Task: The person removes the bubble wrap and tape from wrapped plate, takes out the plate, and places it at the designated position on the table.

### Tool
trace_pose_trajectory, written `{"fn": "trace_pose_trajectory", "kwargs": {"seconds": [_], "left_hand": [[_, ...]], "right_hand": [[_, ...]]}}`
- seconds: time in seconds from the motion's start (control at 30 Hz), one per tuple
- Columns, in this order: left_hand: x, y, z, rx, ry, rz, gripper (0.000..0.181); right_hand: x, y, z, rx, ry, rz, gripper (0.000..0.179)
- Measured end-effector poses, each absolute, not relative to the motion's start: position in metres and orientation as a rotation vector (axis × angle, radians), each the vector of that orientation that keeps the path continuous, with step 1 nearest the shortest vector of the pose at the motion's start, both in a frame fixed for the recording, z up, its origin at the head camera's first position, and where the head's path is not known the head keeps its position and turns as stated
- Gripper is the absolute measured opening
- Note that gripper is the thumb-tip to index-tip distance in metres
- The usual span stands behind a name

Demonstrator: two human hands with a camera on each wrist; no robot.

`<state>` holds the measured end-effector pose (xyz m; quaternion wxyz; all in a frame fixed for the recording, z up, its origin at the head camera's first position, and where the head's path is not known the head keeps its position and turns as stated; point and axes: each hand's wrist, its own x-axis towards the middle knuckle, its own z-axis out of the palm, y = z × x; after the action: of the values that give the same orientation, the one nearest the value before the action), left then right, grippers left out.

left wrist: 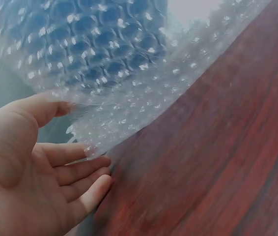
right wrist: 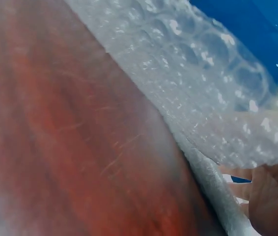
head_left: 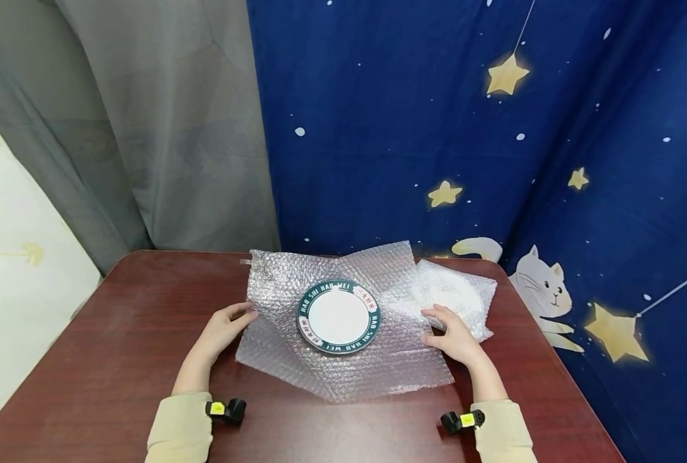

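In the head view I have the green-rimmed plate [head_left: 339, 315] lying on the spread bubble wrap [head_left: 378, 366], left hand [head_left: 220, 334] and right hand [head_left: 457, 337] at opposite edges, thumbs and fingers parted. My left wrist view shows wrap touching the relaxed fingers, unpinched. In the right wrist view wrap partly hides that loose hand, no grip showing; I'd handle both edges gently and evenly so the plate won't slide.

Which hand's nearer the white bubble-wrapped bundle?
Right. The right hand is at the bundle's near-left side, contact unclear; the left hand is farther off, at the open bubble wrap's left edge, past the green-rimmed plate.
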<state>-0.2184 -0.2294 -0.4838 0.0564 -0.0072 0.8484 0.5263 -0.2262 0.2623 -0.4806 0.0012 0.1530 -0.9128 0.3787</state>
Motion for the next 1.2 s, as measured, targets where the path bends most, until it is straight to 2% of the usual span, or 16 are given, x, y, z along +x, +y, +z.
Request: {"fn": "trace_pose_trajectory", "kwargs": {"seconds": [0.23,0.6,1.2], "left_hand": [[-0.214,-0.234,-0.484,0.089,2.589,1.476,0.072],[-0.208,-0.240,-0.483,0.446,2.771,1.141,0.085],[-0.202,-0.236,-0.478,0.539,2.825,0.847,0.080]], "right_hand": [[-0.219,0.264,-0.488,0.532,-2.879,1.007,0.063],[-0.215,0.262,-0.483,0.659,-2.884,0.716,0.066],[-0.214,0.241,-0.474,0.934,-2.902,0.520,0.069]]}}
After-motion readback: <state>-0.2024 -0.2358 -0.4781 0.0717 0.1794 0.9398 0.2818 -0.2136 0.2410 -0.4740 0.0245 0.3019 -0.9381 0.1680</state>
